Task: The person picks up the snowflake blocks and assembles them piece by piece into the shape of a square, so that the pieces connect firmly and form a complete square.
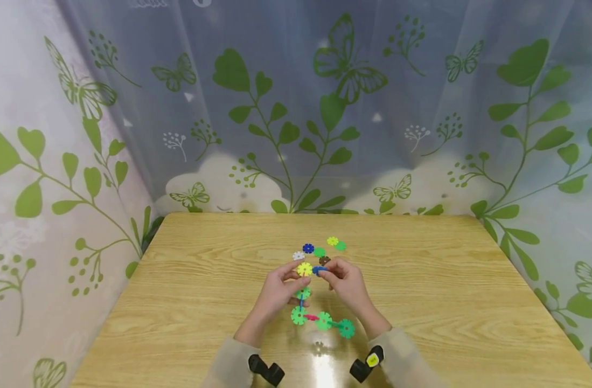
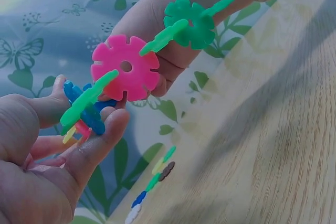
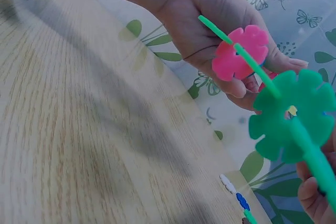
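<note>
My left hand (image 1: 275, 293) holds a chain of notched plastic snowflake discs, its fingers around the upper end near a yellow disc (image 1: 304, 269). Below the hand the chain bends right, through a light green disc (image 1: 299, 316), an edge-on pink disc (image 1: 312, 317) and another light green disc (image 1: 324, 321), to a darker green disc (image 1: 346, 328). A blue disc (image 1: 318, 269), edge-on, is pinched by my right hand (image 1: 348, 284) close beside the yellow one. Whether those two touch cannot be told. In the left wrist view, a pink disc (image 2: 126, 67) partly covers the far hand.
Loose discs lie on the wooden table (image 1: 203, 291) beyond the hands: white (image 1: 298, 256), dark blue (image 1: 308, 248), green (image 1: 319, 252), brown (image 1: 324, 261), yellow (image 1: 332, 241) and another green (image 1: 341, 246). A leaf-patterned curtain (image 1: 296, 134) hangs behind the table.
</note>
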The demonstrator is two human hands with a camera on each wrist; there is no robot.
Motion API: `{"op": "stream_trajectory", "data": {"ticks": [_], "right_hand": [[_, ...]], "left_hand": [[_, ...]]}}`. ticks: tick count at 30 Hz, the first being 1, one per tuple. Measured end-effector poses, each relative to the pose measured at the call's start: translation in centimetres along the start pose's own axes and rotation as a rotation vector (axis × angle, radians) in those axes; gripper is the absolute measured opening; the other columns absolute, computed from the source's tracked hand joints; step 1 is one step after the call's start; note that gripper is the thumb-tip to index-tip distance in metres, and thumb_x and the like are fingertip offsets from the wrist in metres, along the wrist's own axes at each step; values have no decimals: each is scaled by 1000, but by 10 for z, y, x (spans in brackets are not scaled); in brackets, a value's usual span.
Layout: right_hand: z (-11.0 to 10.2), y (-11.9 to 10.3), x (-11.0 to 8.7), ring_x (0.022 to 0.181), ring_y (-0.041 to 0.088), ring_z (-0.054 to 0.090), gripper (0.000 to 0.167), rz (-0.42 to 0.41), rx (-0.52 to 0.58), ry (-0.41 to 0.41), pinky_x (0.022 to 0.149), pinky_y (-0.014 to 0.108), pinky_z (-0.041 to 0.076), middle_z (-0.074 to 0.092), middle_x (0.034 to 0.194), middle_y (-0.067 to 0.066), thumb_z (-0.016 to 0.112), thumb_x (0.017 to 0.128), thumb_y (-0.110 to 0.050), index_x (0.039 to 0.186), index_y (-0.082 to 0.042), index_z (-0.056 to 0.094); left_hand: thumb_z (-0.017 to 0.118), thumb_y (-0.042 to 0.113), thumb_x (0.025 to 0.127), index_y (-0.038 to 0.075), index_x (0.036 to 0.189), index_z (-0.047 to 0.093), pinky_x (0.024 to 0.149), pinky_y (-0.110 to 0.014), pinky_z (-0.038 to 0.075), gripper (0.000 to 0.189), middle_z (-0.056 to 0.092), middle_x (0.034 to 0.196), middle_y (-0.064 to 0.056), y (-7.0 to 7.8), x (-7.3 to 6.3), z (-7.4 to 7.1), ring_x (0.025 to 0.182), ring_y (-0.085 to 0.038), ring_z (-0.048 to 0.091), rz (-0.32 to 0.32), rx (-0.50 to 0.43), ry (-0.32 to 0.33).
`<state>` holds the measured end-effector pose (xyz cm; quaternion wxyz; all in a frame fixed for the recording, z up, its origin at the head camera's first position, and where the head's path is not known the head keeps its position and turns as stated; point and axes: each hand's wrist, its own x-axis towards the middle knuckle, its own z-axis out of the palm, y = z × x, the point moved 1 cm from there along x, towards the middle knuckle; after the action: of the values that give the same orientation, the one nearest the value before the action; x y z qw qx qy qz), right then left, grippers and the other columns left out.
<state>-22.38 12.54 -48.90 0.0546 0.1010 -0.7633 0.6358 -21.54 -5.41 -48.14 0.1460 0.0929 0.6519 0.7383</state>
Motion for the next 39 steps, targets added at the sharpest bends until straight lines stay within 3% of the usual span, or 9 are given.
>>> {"op": "stream_trajectory", "data": {"ticks": [5, 10, 15, 19, 23, 27, 34, 39], "right_hand": [[1, 0, 0, 57, 28, 49, 9, -29, -35, 13, 48, 26, 46, 60, 71, 5, 66, 86, -8, 79, -6, 62], [3, -2, 0, 55, 31, 49, 11, -48, -64, 4, 47, 18, 41, 59, 71, 15, 67, 84, -3, 75, -4, 61], [5, -19, -3, 57, 39, 49, 12, -83, -55, -17, 47, 17, 38, 56, 69, 24, 65, 83, 5, 73, 4, 59], [7, -30, -6, 58, 43, 49, 13, -102, -40, -11, 47, 15, 37, 54, 67, 26, 63, 82, 10, 72, 8, 56], [8, -28, -5, 55, 30, 53, 12, -84, 30, -2, 47, 15, 38, 56, 70, 26, 63, 81, 13, 72, 11, 56], [9, -25, -3, 56, 18, 53, 9, -71, 83, -11, 49, 16, 41, 57, 72, 24, 62, 81, 13, 73, 12, 57], [9, -27, -2, 59, 29, 54, 7, -55, 28, -77, 53, 24, 47, 57, 74, 27, 62, 85, 6, 81, 9, 58], [8, -30, -2, 63, 28, 53, 6, -39, -36, -101, 54, 20, 44, 58, 76, 21, 64, 87, -3, 85, 3, 62]], "left_hand": [[66, 13, 88, 8, 138, 44, 65, -52, 55, 55, 53, 98, -14, -10, 5, -1, 65, -33, 65, -1, 16, 16], [66, 14, 87, 7, 139, 42, 66, -53, 54, 57, 52, 103, -16, -12, 5, 1, 65, -34, 65, 12, 26, -1], [63, 15, 89, 7, 141, 38, 66, -54, 54, 58, 49, 114, -20, -11, 4, 0, 67, -29, 66, 29, 33, -22], [61, 16, 91, 6, 142, 35, 67, -56, 52, 58, 43, 132, -25, -9, 4, 1, 70, -32, 66, 39, 38, -42], [60, 17, 91, 7, 142, 35, 65, -52, 54, 58, 32, 143, -23, -7, 3, 2, 72, -38, 65, 44, 65, -43], [60, 15, 92, 7, 142, 34, 64, -50, 56, 57, 38, 138, -25, -5, 1, 1, 73, -33, 66, 37, 84, -32], [59, 12, 93, 4, 141, 38, 70, -57, 53, 53, 50, 119, -22, 12, -7, 3, 71, -20, 65, 20, 38, -15], [58, 14, 94, 4, 139, 41, 70, -55, 53, 50, 53, 112, -23, 21, -10, 6, 69, -16, 64, 6, 28, 4]]}}
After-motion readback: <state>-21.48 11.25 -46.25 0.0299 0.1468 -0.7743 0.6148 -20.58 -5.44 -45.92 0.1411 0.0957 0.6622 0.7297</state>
